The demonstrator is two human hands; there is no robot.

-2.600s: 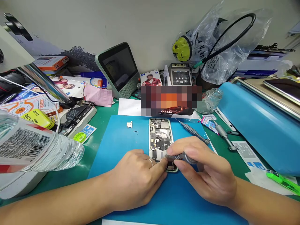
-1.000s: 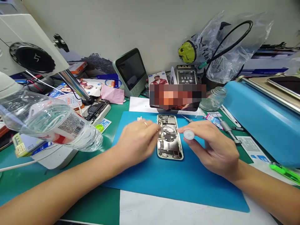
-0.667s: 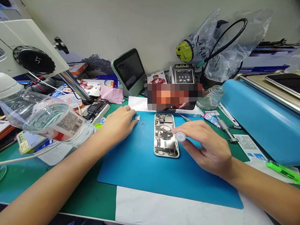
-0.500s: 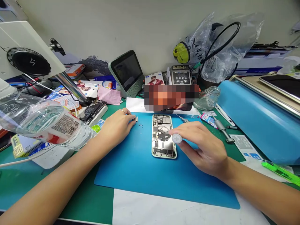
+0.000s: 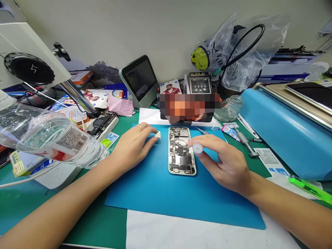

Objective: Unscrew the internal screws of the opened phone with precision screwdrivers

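Note:
An opened phone [image 5: 181, 152] with its circuit boards bare lies on a blue mat [image 5: 166, 186]. My left hand [image 5: 135, 147] rests on the mat left of the phone, and its fingertips pinch a small pale metal part [image 5: 157, 135]. My right hand [image 5: 223, 162] is on the phone's right side, closed round a grey screwdriver [image 5: 197, 148]. The tool's round end cap faces the camera and its tip points at the phone's middle.
A clear water bottle [image 5: 49, 136] looms at the near left, beside a microscope arm [image 5: 31, 65]. Another opened phone [image 5: 102, 123] lies left of the mat. A small screen [image 5: 138, 83], glass jar [image 5: 229, 108], spare screwdrivers [image 5: 245, 143] and a blue roll [image 5: 285, 135] stand behind and right.
My left hand left the phone, reached to the mat's far left, took the small part and carried it toward the phone. My right hand raised the screwdriver from the phone's bottom end to its middle.

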